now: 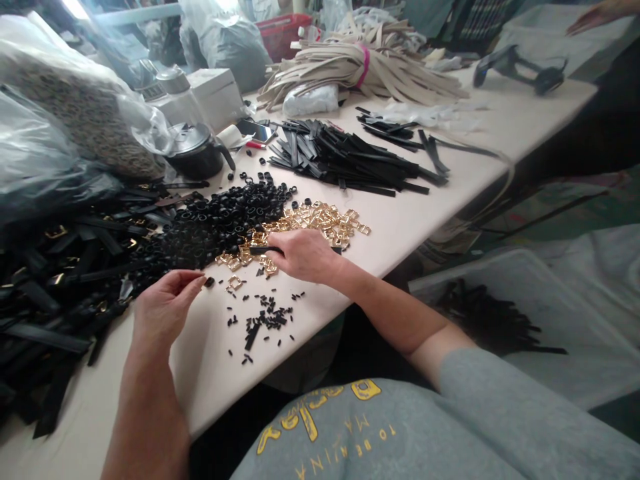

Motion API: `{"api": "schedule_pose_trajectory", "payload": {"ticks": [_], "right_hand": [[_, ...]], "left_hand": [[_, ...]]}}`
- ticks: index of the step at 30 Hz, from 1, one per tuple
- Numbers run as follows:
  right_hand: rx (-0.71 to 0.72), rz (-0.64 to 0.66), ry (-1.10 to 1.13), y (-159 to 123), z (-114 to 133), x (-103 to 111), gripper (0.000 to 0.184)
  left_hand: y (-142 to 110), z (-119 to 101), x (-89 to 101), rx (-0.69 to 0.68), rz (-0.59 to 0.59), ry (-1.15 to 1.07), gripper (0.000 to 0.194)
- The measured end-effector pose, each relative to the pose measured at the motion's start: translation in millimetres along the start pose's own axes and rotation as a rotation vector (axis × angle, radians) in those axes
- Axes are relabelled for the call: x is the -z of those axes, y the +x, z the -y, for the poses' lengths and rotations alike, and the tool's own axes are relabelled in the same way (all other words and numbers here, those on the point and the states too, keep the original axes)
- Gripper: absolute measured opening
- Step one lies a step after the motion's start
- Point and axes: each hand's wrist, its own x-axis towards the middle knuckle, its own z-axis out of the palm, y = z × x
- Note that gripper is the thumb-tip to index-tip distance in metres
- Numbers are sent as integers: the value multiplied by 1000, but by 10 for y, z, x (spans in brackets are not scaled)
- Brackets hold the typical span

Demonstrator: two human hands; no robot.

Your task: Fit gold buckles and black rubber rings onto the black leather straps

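Observation:
My left hand (163, 308) pinches a small black loop (209, 283) between thumb and fingertips, just above the table. My right hand (306, 256) is closed around a black strap (265, 251), whose end sticks out to the left over the gold buckles (327, 220). Left of the buckles spreads a heap of black loops (235, 207). A single gold buckle (234, 283) lies between my hands. Nearer to me are several tiny black pieces (273, 313) scattered on the table. Beside my left hand lies a pile of black straps with gold buckles attached (55, 280).
Behind the buckles lies a stack of black strips (345, 157), with a bundle of beige strips (350, 67) farther back. A black-sided pot (197, 157) and plastic bags (80, 93) stand at the left. A bin (565, 320) sits right of the table. Another person's hand (595, 17) shows top right.

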Motion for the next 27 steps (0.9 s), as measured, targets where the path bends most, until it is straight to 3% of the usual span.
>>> {"api": "schedule_pose_trajectory", "payload": {"ticks": [3, 7, 13, 23, 27], "right_hand": [[-12, 65, 40, 1, 35, 1, 27], [3, 129, 84, -9, 88, 17, 27], [15, 184, 158, -24, 152, 51, 29], [9, 213, 155, -5, 141, 8, 29], [3, 206, 161, -4, 109, -12, 30]], "left_hand": [[-28, -105, -69, -60, 97, 30, 36], [-37, -266, -203, -250, 271, 150, 34], [49, -261, -229, -265, 345, 173, 29], [502, -447, -199, -420, 670, 412, 11], [435, -419, -191, -438, 626, 431, 11]]}}
